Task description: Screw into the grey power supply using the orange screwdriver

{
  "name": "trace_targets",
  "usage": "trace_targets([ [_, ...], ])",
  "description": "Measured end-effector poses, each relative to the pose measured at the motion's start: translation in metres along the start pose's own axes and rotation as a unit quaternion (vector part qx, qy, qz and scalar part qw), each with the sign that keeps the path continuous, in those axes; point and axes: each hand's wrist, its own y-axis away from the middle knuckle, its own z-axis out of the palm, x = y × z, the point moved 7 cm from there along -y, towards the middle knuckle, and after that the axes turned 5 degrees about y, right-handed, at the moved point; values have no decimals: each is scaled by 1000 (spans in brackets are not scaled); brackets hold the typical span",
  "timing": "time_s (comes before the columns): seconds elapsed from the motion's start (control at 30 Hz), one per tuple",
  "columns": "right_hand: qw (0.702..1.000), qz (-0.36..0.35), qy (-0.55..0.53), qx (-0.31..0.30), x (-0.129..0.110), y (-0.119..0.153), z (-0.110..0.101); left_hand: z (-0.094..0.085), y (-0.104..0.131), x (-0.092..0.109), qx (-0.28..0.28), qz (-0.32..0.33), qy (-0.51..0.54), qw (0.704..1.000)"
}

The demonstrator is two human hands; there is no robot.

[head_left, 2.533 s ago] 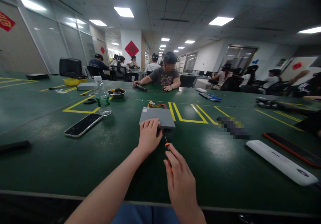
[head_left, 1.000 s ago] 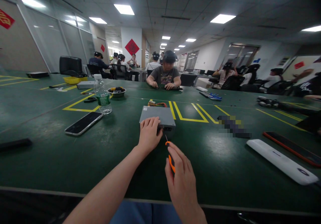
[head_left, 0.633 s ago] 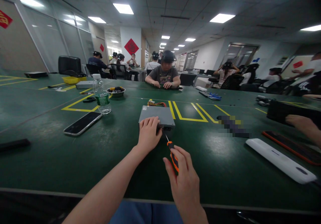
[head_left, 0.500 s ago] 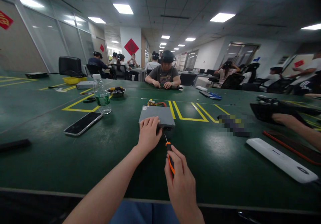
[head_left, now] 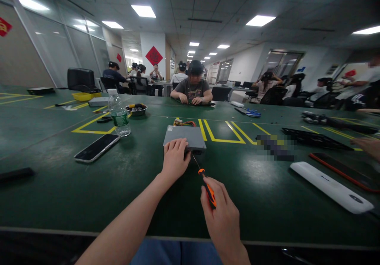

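A grey metal computer power supply [head_left: 194, 135] lies flat on the green table, its bundle of coloured wires [head_left: 185, 123] at the far side. My left hand [head_left: 175, 154] grips its near left part, fingers over the top and thumb at the front face. In my right hand [head_left: 222, 205] is a screwdriver [head_left: 202, 172] with an orange and black handle. Its thin shaft slants up and left, and the tip is at the near face of the power supply, beside my left thumb. Whether the tip sits in a screw is too small to tell.
Left of me are a phone [head_left: 97, 148], a water bottle [head_left: 119, 116] and a metal bowl [head_left: 136, 109] of small things. To the right lie a white long device [head_left: 331, 188], an orange-edged black tray [head_left: 341, 170] and a black panel [head_left: 316, 138]. A person [head_left: 194, 87] sits opposite.
The screwdriver now leans more to the left, its tip up at the power supply, as my right hand shifted slightly right and down. At the right, another person's hand has drawn back from the black panel.
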Motion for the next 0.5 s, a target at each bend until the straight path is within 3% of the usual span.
trace_targets([
  [0.23, 998, 17, 28, 51, 19, 6, -17, 0, 0, -1, -5, -2, 4, 1000],
  [0.5, 997, 27, 47, 60, 20, 6, -17, 0, 0, -1, -6, -4, 1, 1000],
])
